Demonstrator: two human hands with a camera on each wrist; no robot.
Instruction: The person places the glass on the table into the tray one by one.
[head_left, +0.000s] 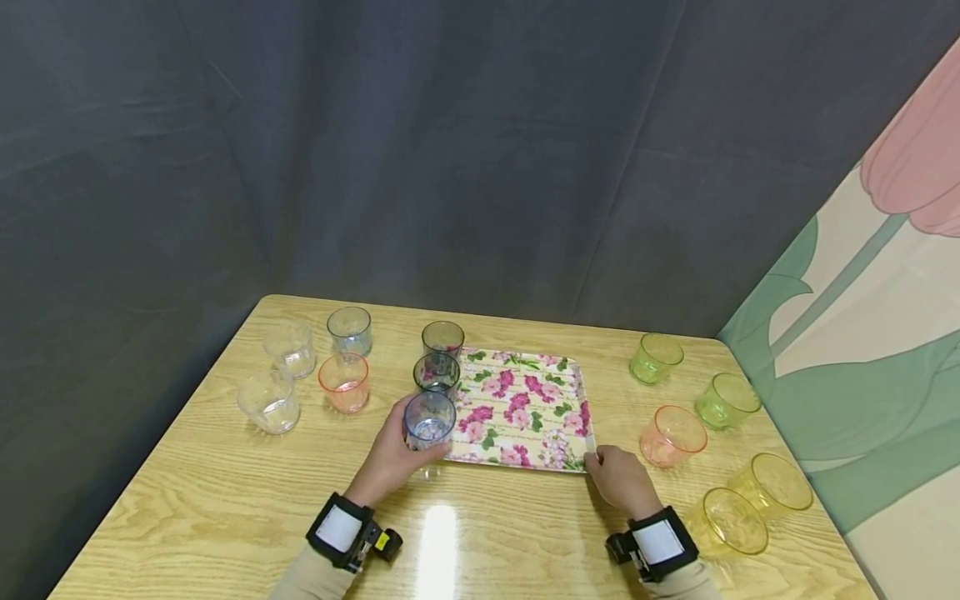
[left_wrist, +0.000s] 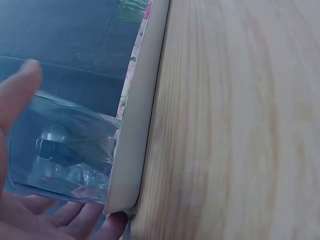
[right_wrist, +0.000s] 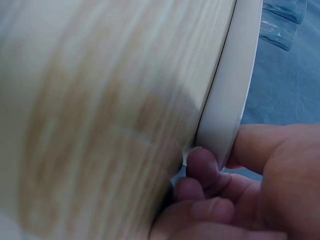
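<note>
A flower-patterned tray [head_left: 517, 408] with pale side walls lies on the table. Along its left side, a clear blue glass [head_left: 430, 421] stands at the near corner, with a dark grey glass [head_left: 437, 373] and another dark glass [head_left: 442, 337] behind it. My left hand [head_left: 393, 454] curls round the blue glass, thumb across its front. In the left wrist view, fingertips [left_wrist: 116, 225] of that hand touch the tray's corner, below the glass. At the near right corner, my right hand [head_left: 621, 479] pinches the tray's edge between thumb and fingers.
On the left stand two clear glasses [head_left: 273, 404], a red-rimmed glass [head_left: 345, 385] and a bluish glass [head_left: 349, 331]. To the right are two green glasses [head_left: 656, 360], a pink glass [head_left: 672, 437] and two yellow glasses [head_left: 726, 525]. A dark curtain [head_left: 480, 167] hangs behind the table.
</note>
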